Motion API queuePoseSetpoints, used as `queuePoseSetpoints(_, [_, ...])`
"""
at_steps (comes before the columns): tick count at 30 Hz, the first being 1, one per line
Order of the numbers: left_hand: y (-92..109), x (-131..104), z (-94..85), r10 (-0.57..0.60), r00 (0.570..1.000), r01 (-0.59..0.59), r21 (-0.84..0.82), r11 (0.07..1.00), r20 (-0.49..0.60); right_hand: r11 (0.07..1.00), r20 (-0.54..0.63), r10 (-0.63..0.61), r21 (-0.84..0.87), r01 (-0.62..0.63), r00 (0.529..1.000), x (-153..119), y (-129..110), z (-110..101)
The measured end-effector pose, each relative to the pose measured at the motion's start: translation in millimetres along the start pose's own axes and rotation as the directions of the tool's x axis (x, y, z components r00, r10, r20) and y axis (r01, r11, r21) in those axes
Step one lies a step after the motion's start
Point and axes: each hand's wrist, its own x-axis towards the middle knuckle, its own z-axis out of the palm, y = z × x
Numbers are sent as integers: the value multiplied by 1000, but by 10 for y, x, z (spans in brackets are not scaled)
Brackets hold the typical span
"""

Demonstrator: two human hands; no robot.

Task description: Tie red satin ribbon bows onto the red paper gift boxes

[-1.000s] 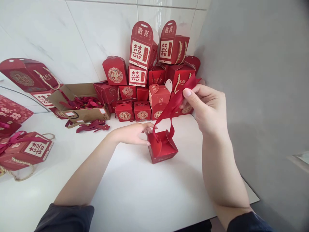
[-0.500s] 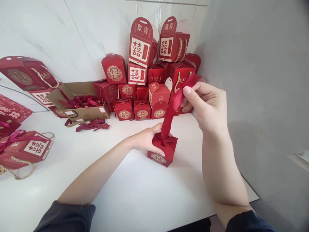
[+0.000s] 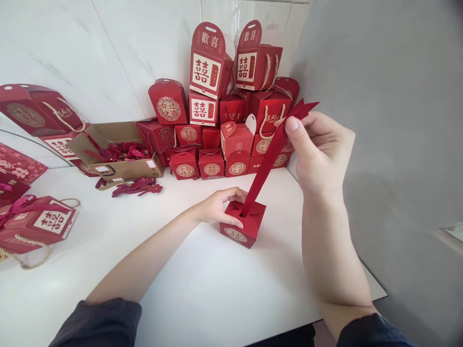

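A small red gift box (image 3: 249, 230) with a gold round emblem on its front stands on the white table. My left hand (image 3: 222, 207) grips the box from its left side, thumb on the top near the slot and fingers behind. Out of the slot in the lid rises a red ribbon (image 3: 263, 173), stretched taut up to the right. My right hand (image 3: 318, 149) pinches the ribbon's upper part between thumb and fingers, and the forked ends stick out above the thumb. What lies inside the box is hidden.
Several red gift boxes (image 3: 203, 72) are stacked against the tiled wall. A cardboard box (image 3: 126, 169) of dark red ribbons stands back left, with more ribbons (image 3: 137, 187) before it. Another ribboned box (image 3: 47, 226) lies far left. A grey wall (image 3: 398, 144) bounds the right side.
My right hand has moved a little up and right, and the ribbon is now straighter and tighter. My left hand stays on the gift box.
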Motion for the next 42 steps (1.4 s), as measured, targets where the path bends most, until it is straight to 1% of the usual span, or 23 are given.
queuePoseSetpoints(3, [24,7,-6,18,1000,-20,102,995,17,1000,6,-25,15,25,1000,-5,-20,10])
queuePoseSetpoints(7, [84,24,-8,9,1000,-14,244,970,21,999,5,-35,-26,35,999,-13,-72,16])
queuePoseSetpoints(9, [156,29,-3,-27,999,15,322,947,32,997,-15,-50,-51,49,999,-22,-106,15])
queuePoseSetpoints(11, [244,26,21,-104,994,91,366,926,17,993,-27,-63,-101,60,998,-37,-142,11])
queuePoseSetpoints(13, [316,19,71,-188,981,193,374,907,-51,985,-24,-72,-162,67,997,-54,-177,6])
queuePoseSetpoints(15, [346,16,141,-233,961,274,368,889,-152,977,-17,-85,-199,80,996,-70,-208,5])
queuePoseSetpoints(17, [332,24,203,-238,944,310,361,880,-229,973,-11,-108,-206,103,994,-83,-233,10])
queuePoseSetpoints(19, [298,37,219,-225,941,306,349,886,-255,972,-8,-123,-201,119,992,-91,-251,12])
queuePoseSetpoints(21, [273,45,165,-214,941,294,324,899,-262,974,-13,-125,-193,120,992,-94,-264,4])
queuePoseSetpoints(24, [271,30,-23,-187,944,269,310,912,-271,981,2,-83,-175,82,997,-93,-285,-27])
queuePoseSetpoints(27, [258,-3,-218,-171,957,243,327,913,-233,981,32,-71,-181,75,997,-94,-299,-38])
queuePoseSetpoints(30, [181,-22,-301,-207,965,243,255,936,-159,975,54,-81,-202,90,995,-107,-291,-1])
queuePoseSetpoints(32, [115,-23,-292,-222,968,241,193,951,-118,982,83,-43,-179,57,996,-122,-278,30])
queuePoseSetpoints(34, [67,-19,-260,-217,972,229,172,958,-86,991,102,10,-132,3,995,-138,-271,50])
queuePoseSetpoints(39, [48,-19,-175,-188,982,186,201,962,-11,996,59,80,-46,-77,995,-160,-259,65])
queuePoseSetpoints(42, [38,-21,-138,-179,984,172,167,971,23,993,59,112,31,-114,992,-146,-124,117])
